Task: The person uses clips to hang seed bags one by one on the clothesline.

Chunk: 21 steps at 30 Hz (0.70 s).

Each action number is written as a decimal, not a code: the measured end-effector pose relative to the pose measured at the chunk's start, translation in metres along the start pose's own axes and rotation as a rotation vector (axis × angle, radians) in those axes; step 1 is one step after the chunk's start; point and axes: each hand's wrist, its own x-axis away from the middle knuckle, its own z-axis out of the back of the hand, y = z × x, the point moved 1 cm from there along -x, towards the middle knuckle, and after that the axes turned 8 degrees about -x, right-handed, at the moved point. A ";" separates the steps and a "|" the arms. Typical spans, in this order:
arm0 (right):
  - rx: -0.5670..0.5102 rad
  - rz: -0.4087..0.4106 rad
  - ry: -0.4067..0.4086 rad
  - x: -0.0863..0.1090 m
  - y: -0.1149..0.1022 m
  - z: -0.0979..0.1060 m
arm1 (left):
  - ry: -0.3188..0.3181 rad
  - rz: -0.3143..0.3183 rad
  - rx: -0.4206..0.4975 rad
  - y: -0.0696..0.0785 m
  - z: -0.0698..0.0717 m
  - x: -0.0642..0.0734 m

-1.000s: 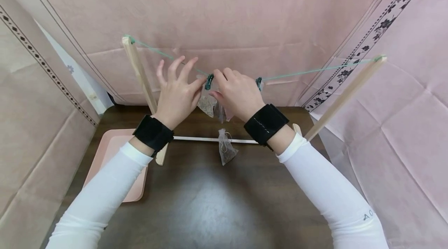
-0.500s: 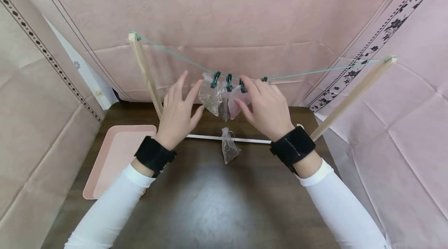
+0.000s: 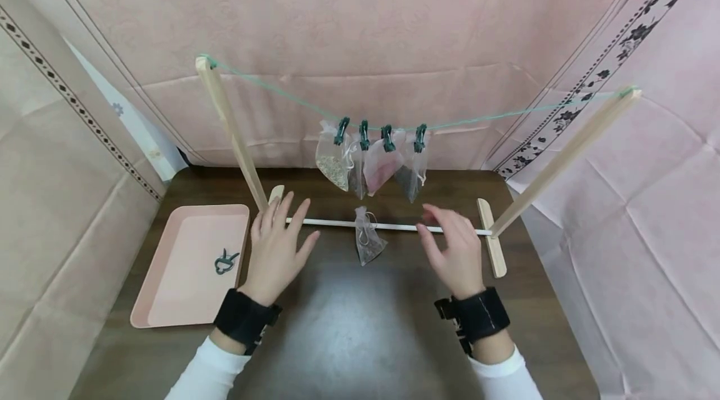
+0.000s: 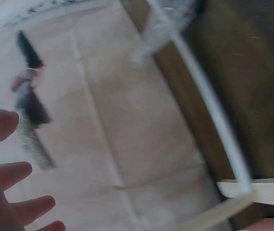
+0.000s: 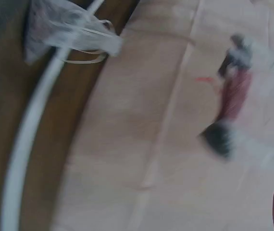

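Several small sheer drawstring bags hang from a green string [image 3: 495, 117], each under a dark green clip. From the left come a bag of pale grains [image 3: 332, 159], a grey bag [image 3: 357, 176], a pink bag [image 3: 381, 169] and a dark-filled bag [image 3: 412, 178]. Another drawstring bag [image 3: 368, 242] leans across the white rod on the table. My left hand [image 3: 275, 250] is left of it, fingers spread, holding nothing. To its right my right hand [image 3: 452, 250] holds nothing, its fingers relaxed. Both wrist views are blurred and show only fingertips of each hand.
Wooden posts [image 3: 233, 131] carry the string at both ends, standing on wooden feet joined by a white rod [image 3: 332, 223]. A pink tray [image 3: 174, 287] at the left holds dark green clips [image 3: 226, 261]. Pink cloth [image 3: 394, 25] surrounds the dark table.
Both hands have left the clips and bags on the string and come down toward the table. The hanging bags and the clips in the tray are now in plain sight.
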 end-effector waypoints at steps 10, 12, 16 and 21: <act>0.044 -0.356 -0.006 0.084 0.038 0.010 | -0.112 0.084 -0.054 -0.017 -0.032 0.051; 0.042 -0.405 -0.042 0.097 0.040 0.007 | -0.131 0.115 -0.044 -0.022 -0.036 0.058; 0.047 -0.448 -0.121 0.122 0.045 -0.005 | -0.172 0.205 -0.014 -0.037 -0.044 0.071; 0.047 -0.513 -0.215 0.152 0.046 -0.020 | -0.229 0.304 -0.009 -0.055 -0.050 0.093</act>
